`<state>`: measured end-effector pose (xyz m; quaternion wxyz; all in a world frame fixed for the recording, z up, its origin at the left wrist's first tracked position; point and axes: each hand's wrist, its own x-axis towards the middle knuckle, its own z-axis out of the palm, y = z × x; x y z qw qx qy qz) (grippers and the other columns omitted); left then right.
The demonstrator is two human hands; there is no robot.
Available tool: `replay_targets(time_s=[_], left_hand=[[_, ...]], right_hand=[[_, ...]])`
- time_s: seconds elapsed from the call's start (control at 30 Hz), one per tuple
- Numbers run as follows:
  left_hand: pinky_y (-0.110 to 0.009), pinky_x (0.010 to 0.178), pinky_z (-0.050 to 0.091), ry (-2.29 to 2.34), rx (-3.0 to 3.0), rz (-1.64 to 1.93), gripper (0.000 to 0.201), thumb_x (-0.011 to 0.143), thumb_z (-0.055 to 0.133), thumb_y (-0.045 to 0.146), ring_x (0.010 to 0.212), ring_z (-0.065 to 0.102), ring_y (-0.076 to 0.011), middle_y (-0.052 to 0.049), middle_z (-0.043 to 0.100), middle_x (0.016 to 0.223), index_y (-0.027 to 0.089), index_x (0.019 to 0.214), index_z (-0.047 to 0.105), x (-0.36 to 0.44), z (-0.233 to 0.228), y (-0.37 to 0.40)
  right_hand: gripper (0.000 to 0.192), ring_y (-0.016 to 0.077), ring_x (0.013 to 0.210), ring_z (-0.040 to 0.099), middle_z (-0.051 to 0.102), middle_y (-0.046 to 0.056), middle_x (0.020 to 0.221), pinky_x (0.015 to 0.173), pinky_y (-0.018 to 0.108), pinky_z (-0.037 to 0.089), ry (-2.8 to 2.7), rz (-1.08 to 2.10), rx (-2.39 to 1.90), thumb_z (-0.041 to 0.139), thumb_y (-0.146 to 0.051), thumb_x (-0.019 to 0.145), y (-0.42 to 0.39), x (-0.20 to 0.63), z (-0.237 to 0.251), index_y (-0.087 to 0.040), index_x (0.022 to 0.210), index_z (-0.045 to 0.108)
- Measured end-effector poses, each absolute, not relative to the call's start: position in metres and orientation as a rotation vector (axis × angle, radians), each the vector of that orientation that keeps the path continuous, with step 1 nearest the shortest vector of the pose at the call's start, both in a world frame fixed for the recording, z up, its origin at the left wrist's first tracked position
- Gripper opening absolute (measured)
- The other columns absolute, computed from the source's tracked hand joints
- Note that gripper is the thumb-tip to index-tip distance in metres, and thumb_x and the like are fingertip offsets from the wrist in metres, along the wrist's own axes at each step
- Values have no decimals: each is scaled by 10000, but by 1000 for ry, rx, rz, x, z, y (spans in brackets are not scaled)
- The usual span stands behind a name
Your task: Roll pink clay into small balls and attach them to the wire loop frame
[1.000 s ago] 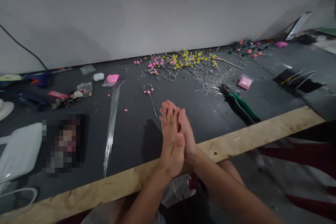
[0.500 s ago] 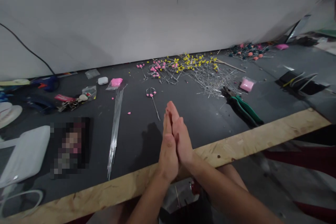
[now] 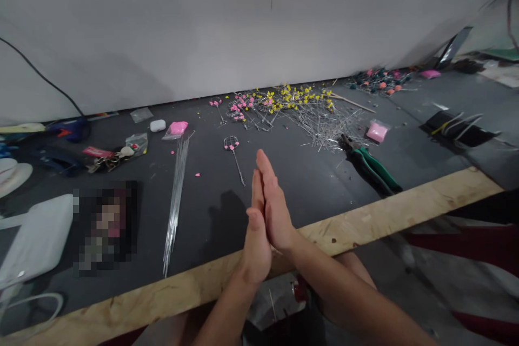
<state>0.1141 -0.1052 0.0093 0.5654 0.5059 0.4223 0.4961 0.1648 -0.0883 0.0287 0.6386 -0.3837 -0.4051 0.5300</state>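
My left hand (image 3: 256, 246) and my right hand (image 3: 279, 213) are pressed palm to palm above the table's front edge, fingers stretched out and pointing forward. Whatever may lie between the palms is hidden. Just beyond the fingertips lies a twisted wire stem (image 3: 238, 166) with a looped wire head carrying small pink beads of clay. Left of the hands, a bundle of straight silver wires (image 3: 176, 203) lies lengthwise. A small pink bit (image 3: 197, 175) rests between the bundle and the stem. An open packet of pink clay (image 3: 177, 128) sits behind the wires.
Green-handled pliers (image 3: 375, 169) lie to the right, near a pink clay packet (image 3: 377, 131). Behind are piled wire stems with yellow tips (image 3: 298, 96). A white pouch (image 3: 38, 238) and a pixelated item (image 3: 107, 227) are at left. A wooden strip (image 3: 365, 223) edges the table.
My right hand has slid forward against the left, so its fingertips reach farther past the left ones. The left thumb stands more apart. The view has shifted slightly.
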Motion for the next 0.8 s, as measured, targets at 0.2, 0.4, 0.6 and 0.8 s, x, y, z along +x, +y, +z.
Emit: replay_targets(time_s=[0.2,0.4,0.6,0.8], left_hand=[[-360,1145,156,982,1061,1232,628,890,55,571,1384,171,-161,-5,394,1430,330,1302,463,106,22,-93],[-391,1143,170,967,1049,1214,582,897,143,573,1371,223,-175,-25,493,1352,310,1237,535,115,1,-92],[-372,1093,291,909,862,1268,626,879,103,609,1350,284,-177,-32,473,1371,314,1287,476,114,23,-86],[-383,1022,387,783,474,1210,576,877,213,596,1268,425,-213,-47,512,1332,266,1227,530,114,14,-73]], right_hand=[[520,153,1411,61,138,-110,1518,1151,423,25,-970,1290,-905,347,-471,917,-97,152,13,-387,1416,227],[515,78,1404,24,105,-96,1528,1150,360,-9,-1028,1170,-960,261,-481,937,-78,163,21,-341,1429,206],[521,127,1410,24,110,-75,1528,1151,358,19,-1156,1163,-977,363,-461,915,-77,163,19,-319,1410,289],[455,182,1409,87,167,-114,1512,1125,443,-80,-1050,1186,-1108,401,-474,883,-75,161,32,-387,1330,411]])
